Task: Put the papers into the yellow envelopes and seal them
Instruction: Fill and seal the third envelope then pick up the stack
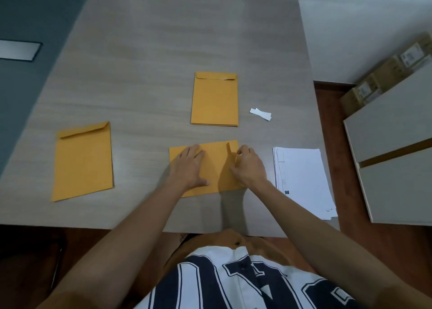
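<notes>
- Yellow envelope (211, 168) lies sideways on table (140, 75), flap (229, 148) raised at right end.
- Left hand (190, 166) flat, fingers straight, pressing envelope.
- Right hand (247, 166) fingers curled, pinching at flap.

table (163, 51): grey wood-grain | white strips (260, 114): near right edge | cabinet (397, 126): right | cardboard boxes (383, 75): behind cabinet

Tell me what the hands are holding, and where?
The right hand pinches the flap end of the near envelope; the left hand just presses it flat.
</notes>
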